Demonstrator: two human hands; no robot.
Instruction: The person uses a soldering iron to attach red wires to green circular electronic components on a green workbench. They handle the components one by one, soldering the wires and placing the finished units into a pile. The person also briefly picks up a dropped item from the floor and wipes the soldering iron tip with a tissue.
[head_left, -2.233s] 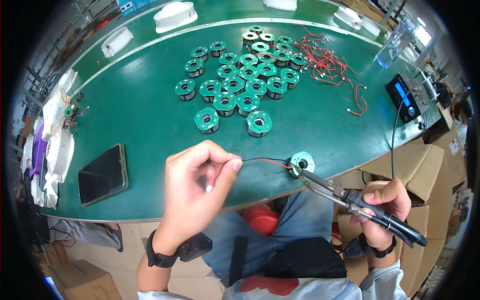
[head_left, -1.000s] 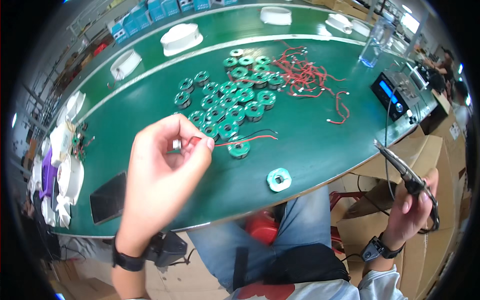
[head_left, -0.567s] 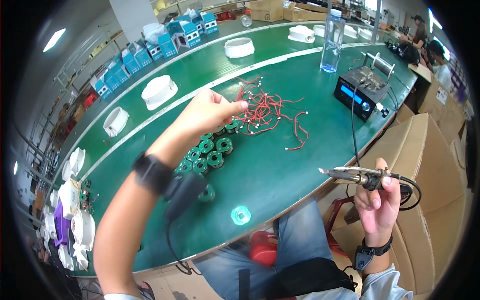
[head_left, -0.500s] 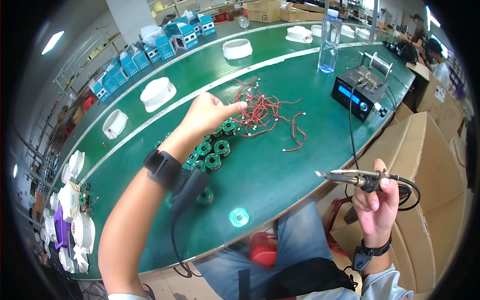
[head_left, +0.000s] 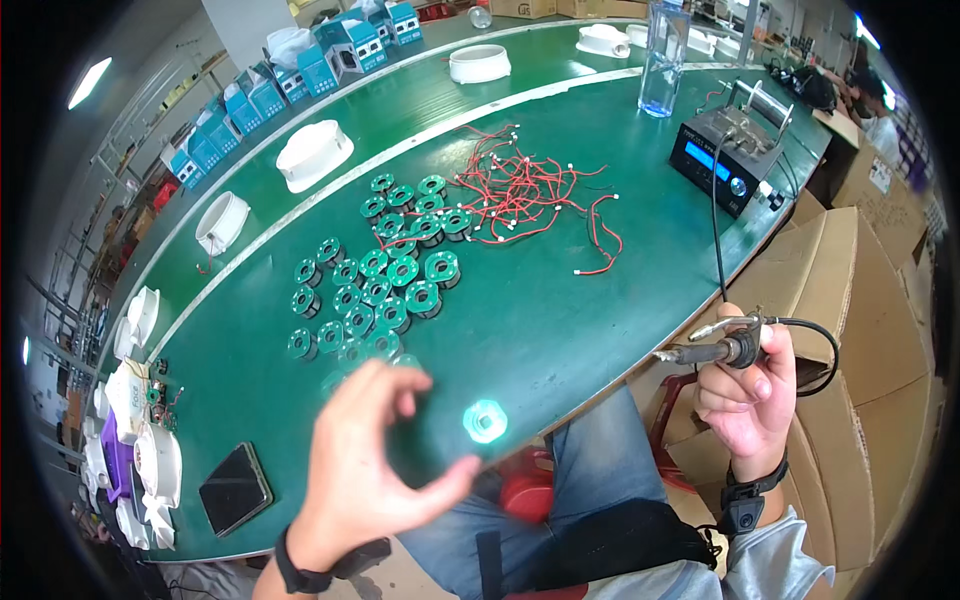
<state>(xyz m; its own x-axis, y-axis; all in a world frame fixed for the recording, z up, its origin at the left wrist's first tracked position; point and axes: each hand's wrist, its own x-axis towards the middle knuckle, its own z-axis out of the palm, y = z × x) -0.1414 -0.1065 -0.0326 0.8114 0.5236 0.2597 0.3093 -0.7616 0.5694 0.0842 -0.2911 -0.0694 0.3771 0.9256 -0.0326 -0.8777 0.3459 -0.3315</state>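
My left hand (head_left: 365,455) is over the near part of the green workbench (head_left: 560,330), thumb and fingers spread with nothing between them. Beside its thumb lies a small round green board (head_left: 485,421), brightly lit. Just beyond the fingers, several copper-wound coils with ring-shaped green boards (head_left: 402,271) stand in a cluster, the nearest partly covered by the hand. My right hand (head_left: 745,400) grips a soldering iron (head_left: 710,352) with a thin metal tube fixed along it. Its tip points left, raised in front of the bench edge.
Red wires (head_left: 525,190) with white connectors lie tangled past the coils. A black soldering station (head_left: 725,160) and a clear bottle (head_left: 661,70) stand at the far right. White ring housings (head_left: 314,155) and blue boxes (head_left: 318,68) line the back. A phone (head_left: 236,490) lies at left; cardboard boxes (head_left: 800,290) flank the right.
My left hand has come back from beside the red wires toward the near bench edge, and its fingers have spread. The right hand with the soldering iron has shifted only slightly.
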